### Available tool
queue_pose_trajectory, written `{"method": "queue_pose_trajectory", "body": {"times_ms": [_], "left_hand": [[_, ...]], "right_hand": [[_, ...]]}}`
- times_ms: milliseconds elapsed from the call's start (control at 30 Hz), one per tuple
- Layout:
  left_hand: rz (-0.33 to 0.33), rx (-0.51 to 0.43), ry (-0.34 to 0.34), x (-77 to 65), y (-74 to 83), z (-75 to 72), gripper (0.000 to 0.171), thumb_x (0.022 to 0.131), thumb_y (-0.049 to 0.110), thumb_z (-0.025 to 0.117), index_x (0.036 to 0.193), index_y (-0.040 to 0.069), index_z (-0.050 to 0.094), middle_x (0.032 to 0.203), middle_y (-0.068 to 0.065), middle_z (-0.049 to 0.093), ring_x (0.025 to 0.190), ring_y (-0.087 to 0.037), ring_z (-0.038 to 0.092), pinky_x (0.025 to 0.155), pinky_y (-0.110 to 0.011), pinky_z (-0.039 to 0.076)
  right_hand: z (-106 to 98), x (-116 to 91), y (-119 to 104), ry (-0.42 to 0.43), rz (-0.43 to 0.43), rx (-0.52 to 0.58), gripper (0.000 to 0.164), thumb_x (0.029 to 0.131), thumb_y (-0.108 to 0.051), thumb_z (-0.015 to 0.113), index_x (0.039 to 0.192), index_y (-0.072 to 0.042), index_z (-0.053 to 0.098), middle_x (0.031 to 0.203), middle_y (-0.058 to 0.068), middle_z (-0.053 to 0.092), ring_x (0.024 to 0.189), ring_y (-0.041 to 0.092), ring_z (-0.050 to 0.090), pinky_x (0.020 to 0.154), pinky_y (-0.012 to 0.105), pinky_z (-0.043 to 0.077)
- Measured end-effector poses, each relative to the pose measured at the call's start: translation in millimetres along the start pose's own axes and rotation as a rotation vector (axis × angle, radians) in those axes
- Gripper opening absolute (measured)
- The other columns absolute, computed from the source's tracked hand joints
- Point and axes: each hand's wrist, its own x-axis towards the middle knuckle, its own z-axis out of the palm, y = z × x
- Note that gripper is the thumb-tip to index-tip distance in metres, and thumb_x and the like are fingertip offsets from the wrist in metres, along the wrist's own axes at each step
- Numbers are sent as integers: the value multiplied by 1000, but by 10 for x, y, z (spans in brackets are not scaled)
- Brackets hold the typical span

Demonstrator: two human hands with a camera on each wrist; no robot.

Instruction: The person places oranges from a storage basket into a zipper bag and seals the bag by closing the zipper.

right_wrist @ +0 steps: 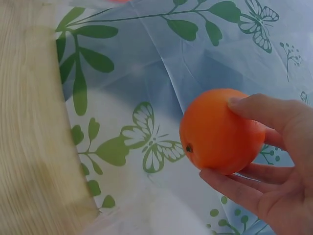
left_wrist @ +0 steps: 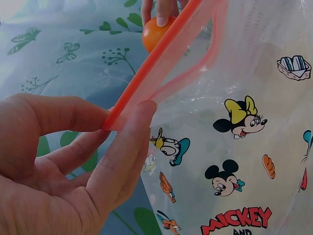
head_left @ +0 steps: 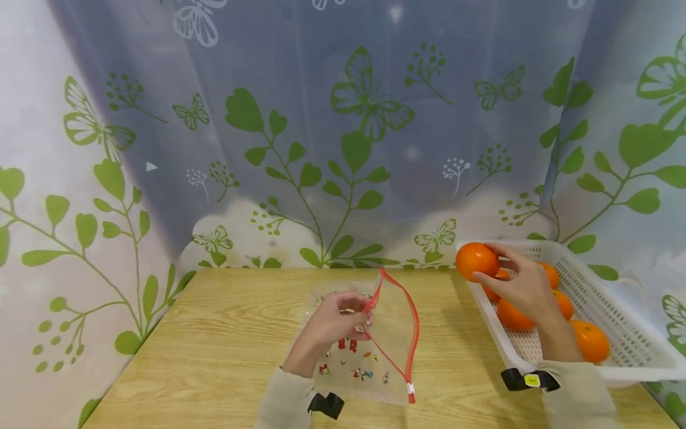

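Right hand (head_left: 522, 289) on an orange (head_left: 476, 261), and it's a good hold: thumb on one side, fingers curled around the other, the fruit out near the fingertips. That orange is up at the far left corner of the white basket (head_left: 632, 333), overlapping its rim in the head view, and the right wrist camera catches the small dark stem spot facing away from the palm.

Over to the left hand (head_left: 340, 319), nearer the middle of the table (head_left: 214, 339), and it's pinching! Thumb and fingers have the red strip (left_wrist: 131, 95) along the mouth of a clear plastic bag (head_left: 370, 363). The two sides of that mouth stand apart in a long, narrow gap on the bag's right side, and at the near end of the strip sits a small white-and-red slider (head_left: 411, 390). The bag is covered in cartoon prints (left_wrist: 224, 177), with bold red lettering among them, and it's well apart from the basket.

Inside the basket, more oranges (head_left: 589, 341) lie along its left part, some partly hidden by the right hand and forearm. Both arms come in from the near edge in pale sleeves (head_left: 579, 396), a black strap (head_left: 326, 406) by each wrist. Behind it all hangs a curtain (head_left: 300, 71) with green leaves and butterflies.
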Motion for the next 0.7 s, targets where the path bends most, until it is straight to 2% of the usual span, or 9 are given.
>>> {"method": "queue_pose_trajectory", "body": {"times_ms": [133, 333, 467, 567, 700], "left_hand": [[-4, 1, -1, -1, 5, 5, 26, 98, 3, 65, 123, -3, 68, 109, -21, 67, 86, -17, 68, 74, -35, 68], [-11, -6, 1, -7, 6, 11, 27, 98, 4, 65, 124, -2, 68, 110, -20, 67, 87, -17, 68, 75, -37, 68], [-5, -5, -1, -3, 8, 9, 26, 99, 4, 64, 124, -2, 68, 109, -20, 67, 88, -19, 68, 75, -36, 68], [0, -4, -3, -3, 7, 7, 26, 100, 4, 64, 124, -2, 68, 109, -20, 67, 89, -20, 68, 75, -35, 68], [0, -6, -5, -3, 1, 6, 26, 99, 3, 64, 124, -3, 68, 108, -20, 67, 88, -20, 68, 74, -36, 68]], "right_hand": [[41, 18, -12, 1, -2, 24, 70, 90, -35, 81, 151, -13, 53, 146, 24, 58, 120, 46, 64, 67, 16, 54], [97, 24, -23, -17, -50, 50, 68, 90, -28, 82, 149, -9, 54, 143, 26, 59, 114, 48, 67, 67, 16, 58], [107, 14, -69, -42, -72, 32, 68, 88, -28, 84, 147, -9, 57, 141, 26, 61, 111, 49, 70, 72, 16, 58], [110, 1, -126, -88, -87, 11, 69, 88, -29, 84, 147, -8, 56, 142, 26, 61, 112, 49, 69, 77, 26, 62], [129, -22, -192, -162, -103, 22, 71, 87, -28, 85, 147, -5, 55, 143, 28, 59, 114, 49, 69, 81, 44, 67]]}}
